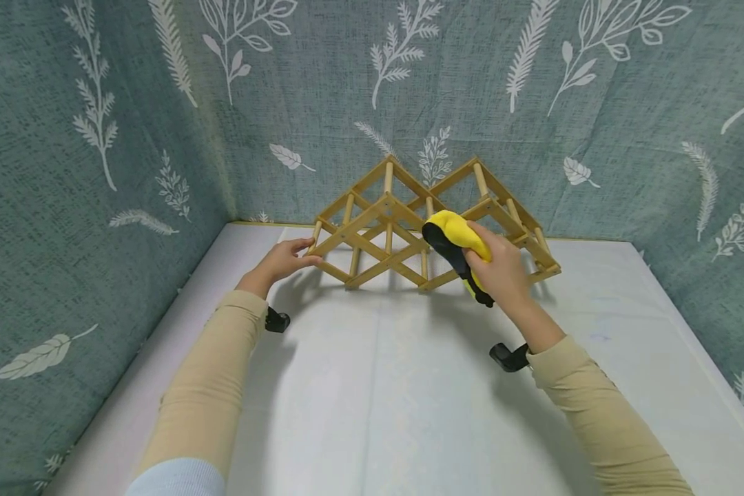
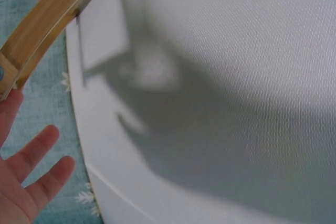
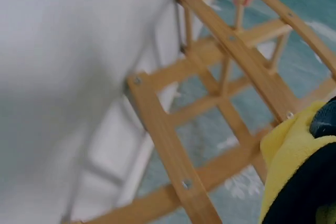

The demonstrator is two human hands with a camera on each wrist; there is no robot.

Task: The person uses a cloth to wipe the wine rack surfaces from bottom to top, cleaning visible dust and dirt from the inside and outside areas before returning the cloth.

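Evidently leaning on a long reach, with both forearms in beige sleeves (image 1: 206, 375) slanted inward over the white table (image 1: 378, 393). Fitted at each wrist with a black mount (image 1: 508, 357), jutting toward the middle.

Farther out, gripping a yellow-and-black soft thing (image 1: 454, 238) in the right hand (image 1: 499, 265). Held by the right flank, probably so as to leave the opposite flank free of fingers; raised off the table and tilted, upper end to the left, lower end to the right. Hard to identify more closely from these views. Cannot tell whether touching the rack (image 1: 406, 212) or just in front of it. Angled up and leftward from the cuff, with the right wrist fairly straight.

At much the same reach, pinching the rack's left end with the left hand (image 1: 283, 260), thumb low at the front, likely to steady something so light and many-jointed. Bent inward at the left wrist; in the left wrist view, spread at the two lower fingers, clear of the wood.

Just beyond, standing on the far part of the table: opened into two peaks, presumably for a wide footing. Farthest, backed by leaf-patterned cloth (image 1: 341, 83).
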